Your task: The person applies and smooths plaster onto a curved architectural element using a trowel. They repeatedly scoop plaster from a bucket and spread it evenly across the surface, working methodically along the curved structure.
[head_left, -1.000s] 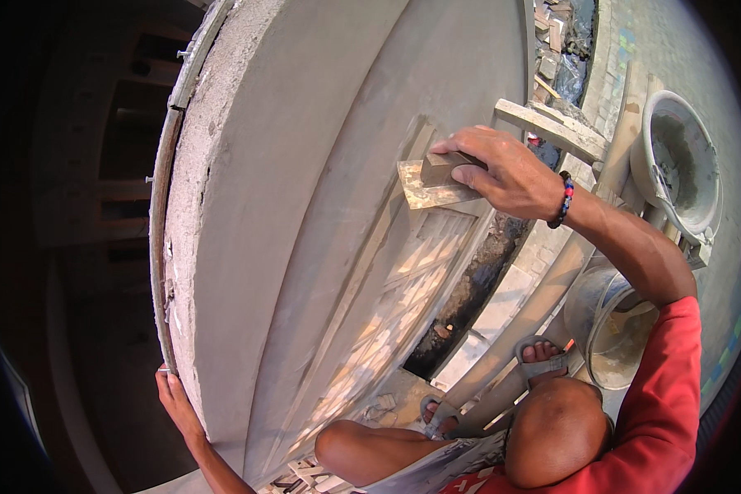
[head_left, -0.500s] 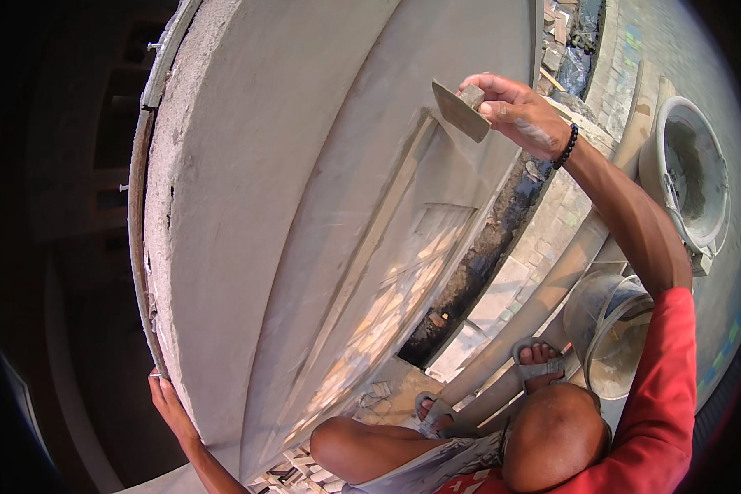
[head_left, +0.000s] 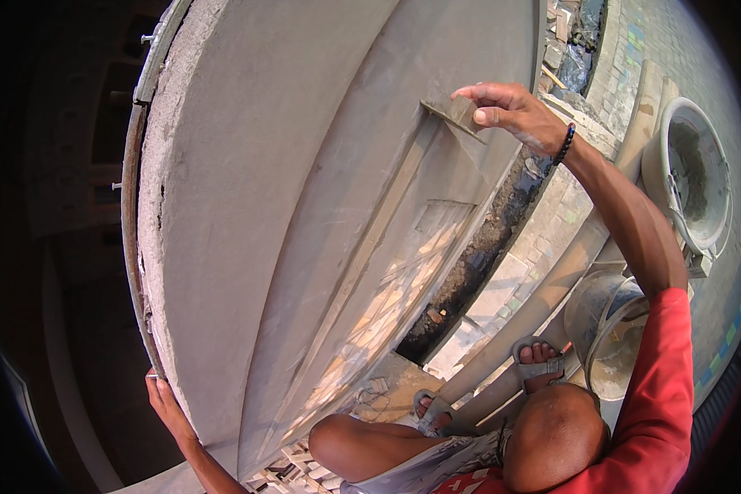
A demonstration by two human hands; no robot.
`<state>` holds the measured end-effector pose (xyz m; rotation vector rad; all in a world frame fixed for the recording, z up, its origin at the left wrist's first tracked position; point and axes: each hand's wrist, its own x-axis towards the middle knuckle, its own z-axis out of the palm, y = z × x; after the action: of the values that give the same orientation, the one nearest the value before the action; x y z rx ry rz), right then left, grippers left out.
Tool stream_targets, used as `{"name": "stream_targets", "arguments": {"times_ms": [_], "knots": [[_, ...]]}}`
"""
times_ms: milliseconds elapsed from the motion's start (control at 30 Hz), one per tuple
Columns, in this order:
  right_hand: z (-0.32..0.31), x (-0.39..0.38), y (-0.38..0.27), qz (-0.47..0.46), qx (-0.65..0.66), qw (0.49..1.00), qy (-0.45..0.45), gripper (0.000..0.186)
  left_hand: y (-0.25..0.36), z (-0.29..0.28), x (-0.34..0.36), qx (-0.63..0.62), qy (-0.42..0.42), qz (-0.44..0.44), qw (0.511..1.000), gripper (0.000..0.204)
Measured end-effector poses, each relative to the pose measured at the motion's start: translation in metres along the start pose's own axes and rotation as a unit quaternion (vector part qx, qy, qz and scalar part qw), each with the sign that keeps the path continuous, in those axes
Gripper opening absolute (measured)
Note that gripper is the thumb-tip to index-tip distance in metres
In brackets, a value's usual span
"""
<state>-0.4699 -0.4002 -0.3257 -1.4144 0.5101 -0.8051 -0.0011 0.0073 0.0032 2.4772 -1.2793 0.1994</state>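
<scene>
My right hand point(head_left: 519, 115), with a dark bead bracelet at its wrist, grips a plastering float by its block handle. The float's thin plate point(head_left: 453, 122) shows nearly edge-on, at the upper end of a raised strip point(head_left: 387, 202) on the grey plastered wall point(head_left: 305, 123). Whether the plate touches the wall, I cannot tell. Low on the left, my left hand point(head_left: 171, 407) is closed on the wall's rough edge, by the lower end of a wooden batten point(head_left: 132, 206); its fingertips are partly hidden.
Two buckets stand at the right: one with grey mortar point(head_left: 692, 173), another lower point(head_left: 613, 337). Poles point(head_left: 543, 288) run under my sandalled feet point(head_left: 539, 362). A wet, dirty ditch point(head_left: 461, 288) lies below the wall. Nails point(head_left: 117, 186) stick out from the batten.
The float has tilted from showing its flat face to nearly edge-on and moved slightly left, with my right hand turning along. My left hand stays on the wall's edge.
</scene>
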Motion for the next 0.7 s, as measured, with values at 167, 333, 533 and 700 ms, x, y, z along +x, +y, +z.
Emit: {"name": "stream_targets", "arguments": {"times_ms": [167,333,533,700], "knots": [[-0.009,-0.006,0.012,0.037,-0.030,0.999,0.002,0.053,0.004,0.000,0.000,-0.018,-0.020,-0.004,1.000,0.047],[-0.012,-0.026,0.001,0.095,-0.095,0.990,0.037,0.042,0.006,-0.001,0.001,-0.028,-0.040,0.005,0.999,0.047],[0.019,-0.048,-0.050,-0.022,-0.354,0.920,0.165,0.037,0.005,0.000,0.002,-0.021,-0.032,0.007,0.999,0.047],[0.053,-0.034,-0.073,-0.089,-0.454,0.872,0.162,0.030,0.003,-0.002,0.003,-0.028,-0.051,0.006,0.998,0.045]]}}
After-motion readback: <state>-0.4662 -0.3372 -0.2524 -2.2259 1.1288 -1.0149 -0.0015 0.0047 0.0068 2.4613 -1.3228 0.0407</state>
